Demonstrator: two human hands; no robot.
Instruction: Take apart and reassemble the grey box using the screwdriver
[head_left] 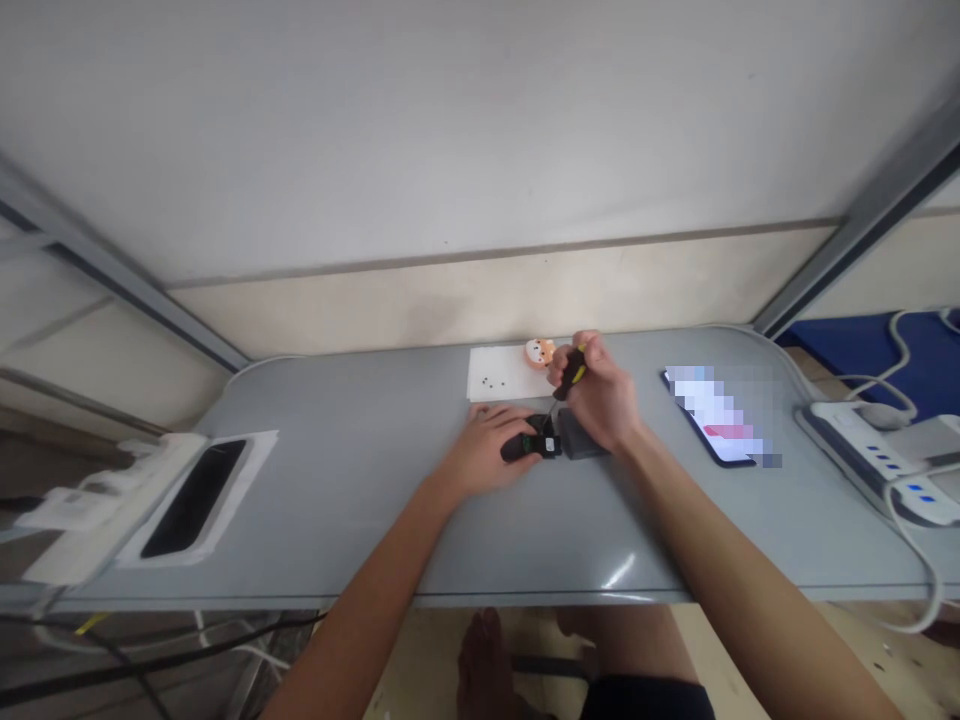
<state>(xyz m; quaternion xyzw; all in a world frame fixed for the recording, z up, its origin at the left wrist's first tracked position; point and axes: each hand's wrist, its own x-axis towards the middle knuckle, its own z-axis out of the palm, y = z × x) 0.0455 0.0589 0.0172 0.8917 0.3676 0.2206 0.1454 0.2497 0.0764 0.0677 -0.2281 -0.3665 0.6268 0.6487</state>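
Observation:
My left hand (491, 452) lies over a small black device (517, 449), with thumb and fingers closed around it on the table. The device has green marks and a small white label at its right end; its exact kind is unclear. Above it, my right hand (600, 390) grips a screwdriver (572, 373) with a black and yellow handle. The thin shaft points down at the device, and whether the tip touches it cannot be made out. A dark grey block-like piece (579, 437) sits right of the device, partly under my right hand.
Several tiny dark screws (486, 382) lie on white paper (480, 365) behind my hands, beside an orange-and-white animal-faced item (538, 352). A lit phone (709, 420) and power strip (877, 460) are at right. A dark phone (195, 498) lies left on the grey table (337, 450).

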